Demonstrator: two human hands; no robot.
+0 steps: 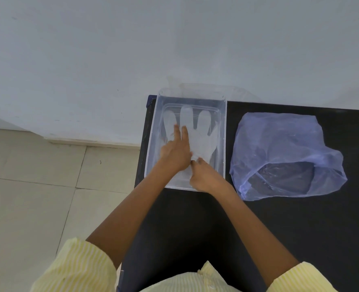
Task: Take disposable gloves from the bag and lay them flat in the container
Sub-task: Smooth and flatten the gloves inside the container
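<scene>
Nearest me are 2 bare forearms reaching out from yellow striped sleeves [77, 268] over the black table [195, 228]. The right hand [206, 175] sits at the near end of the clear container [151, 144], fingers curled and closed in a pinch on the cuff of the glove [201, 135], so far as I can tell through the thin film. Just left of it and a little further in, the left hand [176, 152] lies palm down on the glove, fingers stretched forward and slightly spread, pressing it to the floor of the box. Beyond both hands the glove's 3 clearest fingers point toward the far wall of the box and look smooth. Well to the right of the right hand the blue bag [284, 157] lies slack with its mouth open toward the near side. To do this well, I'd say the right hand should keep the cuff anchored while the left sweeps outward from palm to fingertips, pushing air and creases ahead, then lift straight up so the film doesn't cling and drag.
</scene>
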